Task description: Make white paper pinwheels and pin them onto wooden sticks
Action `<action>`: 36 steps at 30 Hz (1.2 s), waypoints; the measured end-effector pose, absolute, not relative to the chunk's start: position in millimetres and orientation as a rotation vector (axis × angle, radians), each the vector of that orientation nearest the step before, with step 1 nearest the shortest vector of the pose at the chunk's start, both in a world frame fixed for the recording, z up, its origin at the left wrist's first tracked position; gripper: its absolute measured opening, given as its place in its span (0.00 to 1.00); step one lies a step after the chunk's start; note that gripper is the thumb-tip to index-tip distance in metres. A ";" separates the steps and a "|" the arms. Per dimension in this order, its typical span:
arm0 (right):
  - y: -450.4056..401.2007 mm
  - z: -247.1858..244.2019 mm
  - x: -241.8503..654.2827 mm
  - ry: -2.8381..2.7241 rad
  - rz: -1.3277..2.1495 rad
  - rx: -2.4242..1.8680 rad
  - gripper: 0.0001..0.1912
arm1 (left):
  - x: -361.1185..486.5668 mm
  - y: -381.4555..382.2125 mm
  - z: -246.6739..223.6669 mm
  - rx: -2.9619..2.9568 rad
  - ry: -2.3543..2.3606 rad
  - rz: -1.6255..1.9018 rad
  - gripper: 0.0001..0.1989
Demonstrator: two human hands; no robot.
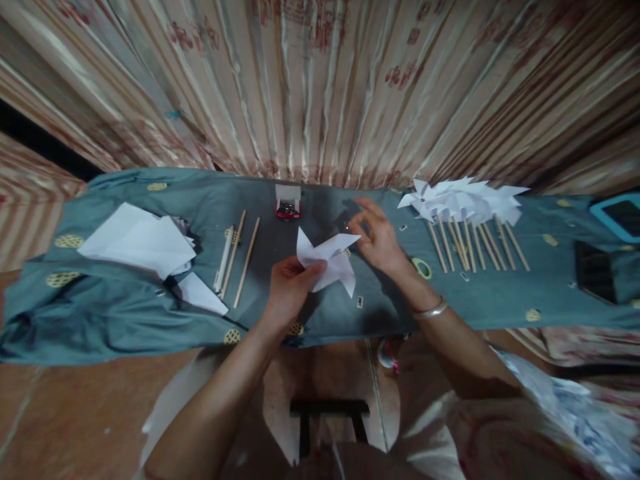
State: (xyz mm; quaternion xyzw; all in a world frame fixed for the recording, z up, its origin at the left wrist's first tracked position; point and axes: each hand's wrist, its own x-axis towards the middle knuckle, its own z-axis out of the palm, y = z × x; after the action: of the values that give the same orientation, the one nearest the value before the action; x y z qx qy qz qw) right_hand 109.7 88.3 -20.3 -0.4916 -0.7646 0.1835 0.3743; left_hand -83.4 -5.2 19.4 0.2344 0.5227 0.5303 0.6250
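Note:
A white paper pinwheel [334, 259] with folded blades is pinched at its centre by my left hand [295, 283], thumb on top, above the table. To the right of the pinwheel, my right hand [375, 237] is raised with thumb and forefinger together and the other fingers stretched out. A tiny bright spot shows at those fingertips, too small to name. Behind the pinwheel stands a small open red-and-white box [289, 212] of small dark metallic pieces.
White paper sheets [140, 240] lie stacked on the left, beside a pen [225, 259] and two wooden sticks [247, 262]. Several finished pinwheels [465, 203] on sticks lie at right. Green-handled scissors [423, 268] rest near my right wrist; a phone [595, 270] lies far right.

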 end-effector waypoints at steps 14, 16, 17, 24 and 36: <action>-2.1 -50.4 137.3 -2.097 0.325 -1.454 0.09 | -70.5 0.8 14.9 0.618 1.200 1.220 0.07; -2.8 -51.0 134.5 -2.096 0.297 -1.464 0.09 | -65.6 2.9 15.0 0.615 1.197 1.220 0.07; -2.6 -51.0 133.5 -2.098 0.287 -1.463 0.09 | -62.8 4.2 15.4 0.613 1.192 1.223 0.07; -0.4 -47.9 140.1 -2.006 0.376 -1.507 0.08 | -50.8 13.1 16.7 0.605 1.170 1.279 0.08; -9.8 -34.2 128.0 -1.966 0.421 -1.512 0.04 | -57.6 15.3 17.2 0.624 1.173 1.334 0.08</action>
State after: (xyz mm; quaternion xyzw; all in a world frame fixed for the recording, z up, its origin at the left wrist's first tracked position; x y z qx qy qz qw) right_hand 128.0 -9.8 -34.2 -0.5719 -0.7435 0.1593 0.3079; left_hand -57.6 15.3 17.2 0.2678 0.5037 0.5727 0.5887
